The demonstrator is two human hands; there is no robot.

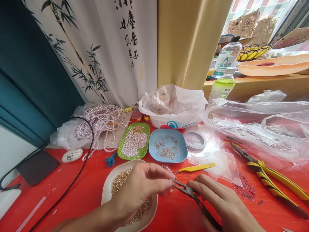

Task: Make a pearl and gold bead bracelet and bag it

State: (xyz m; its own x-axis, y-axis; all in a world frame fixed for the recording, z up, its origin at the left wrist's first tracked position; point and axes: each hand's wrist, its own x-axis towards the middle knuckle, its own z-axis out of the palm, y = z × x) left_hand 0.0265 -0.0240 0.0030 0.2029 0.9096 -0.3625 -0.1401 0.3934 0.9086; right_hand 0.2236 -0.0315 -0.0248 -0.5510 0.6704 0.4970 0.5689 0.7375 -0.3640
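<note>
My left hand [142,187] pinches a short strand of pearl beads [170,172] on a thin wire, just above a white dish of gold beads [107,188]. My right hand [222,201] grips small black pliers [190,193], whose tips meet the wire at my left fingertips. Behind them stand a green dish of pearls [124,141] and a blue dish of metal pins [181,145].
Yellow tweezers [196,167] and yellow-black pliers [272,183] lie on the red table to the right. Plastic bags [263,125], a wire spool [195,140], pearl strings [101,124], a phone [37,166] with a black cable, and bottles [223,85] surround the dishes.
</note>
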